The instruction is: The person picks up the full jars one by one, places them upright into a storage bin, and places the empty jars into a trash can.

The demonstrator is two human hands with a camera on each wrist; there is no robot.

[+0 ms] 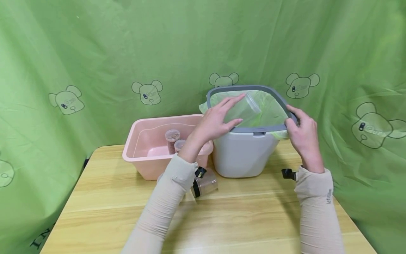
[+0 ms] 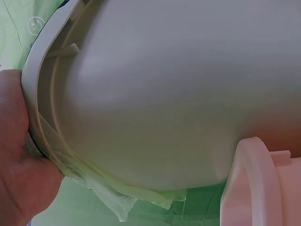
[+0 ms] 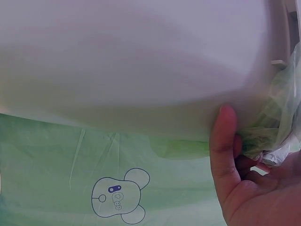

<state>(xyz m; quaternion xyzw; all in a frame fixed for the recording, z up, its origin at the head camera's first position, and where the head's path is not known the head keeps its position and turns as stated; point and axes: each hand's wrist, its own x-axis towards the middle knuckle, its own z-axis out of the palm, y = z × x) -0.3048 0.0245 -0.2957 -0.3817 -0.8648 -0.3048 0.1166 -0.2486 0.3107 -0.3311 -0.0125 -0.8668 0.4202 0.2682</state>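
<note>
hands [image 1: 216, 120] [image 1: 303, 134] at smooth bin rim [image 1: 247, 129], crinkled liner [image 1: 272, 110]

From my feed I read this as a small screened-off booth, set up for tabletop work. Green cloth [image 1: 177, 42] hangs just behind the far edge of the desk [image 1: 241, 218] and drops past its left and right edges, closing in those three sides. It is printed with cartoon animal heads [image 1: 147, 93], and dark lettering [image 1: 44, 233] shows low beyond the left edge. The wood-grain desk carries ordinary household goods: a pink tub [image 1: 158, 167], a pale bin [image 1: 241, 155] with a green liner [image 1: 269, 106], and clear jars [image 1: 172, 137]. What building lies behind the cloth, I cannot tell.
</note>
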